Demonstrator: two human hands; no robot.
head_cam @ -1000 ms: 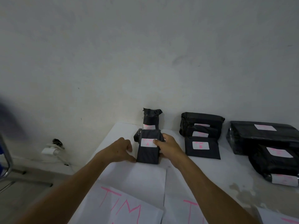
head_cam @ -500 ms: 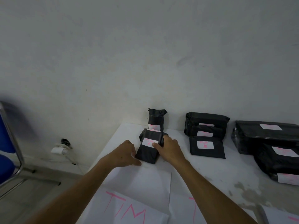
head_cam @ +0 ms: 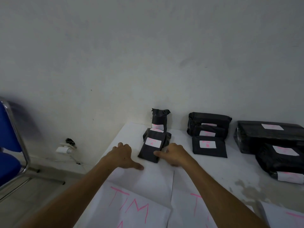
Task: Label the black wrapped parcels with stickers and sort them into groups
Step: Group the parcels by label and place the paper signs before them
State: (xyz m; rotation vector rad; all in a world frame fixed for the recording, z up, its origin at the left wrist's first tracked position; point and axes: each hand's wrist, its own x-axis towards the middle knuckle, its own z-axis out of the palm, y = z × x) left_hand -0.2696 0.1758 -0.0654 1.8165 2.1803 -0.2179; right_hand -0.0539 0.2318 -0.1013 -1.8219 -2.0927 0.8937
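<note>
A white counter (head_cam: 205, 170) runs back to a pale plaster wall (head_cam: 148, 55), its left edge slanting from the far corner down toward the camera, with bare floor (head_cam: 32, 195) beyond it. A small flat black plastic-wrapped parcel (head_cam: 152, 149) with a white sticker marked in pink lies near that left edge, leaning on another black parcel (head_cam: 167, 137) behind it; a taller upright black parcel (head_cam: 160, 120) stands against the wall behind both.

The left hand (head_cam: 124, 156) rests flat and spread on the counter just left of the small parcel, thumb pointing toward it, holding nothing. The right hand (head_cam: 172, 154) sits at the parcel's near right corner, loosely open, thumb touching the wrap; whether its fingers grip anything underneath cannot be told.

Open counter lies between this group and a second group of three labelled black parcels (head_cam: 209, 139) to the right. A third group of larger glossy black parcels (head_cam: 271, 145) is cut off by the right edge.

White paper sheets (head_cam: 139, 206) with pink lettering cover the near counter, the words cut off at the bottom. The sticker writing is too blurred to read. A blue metal-framed chair (head_cam: 9, 145) is partly out of view at left.
</note>
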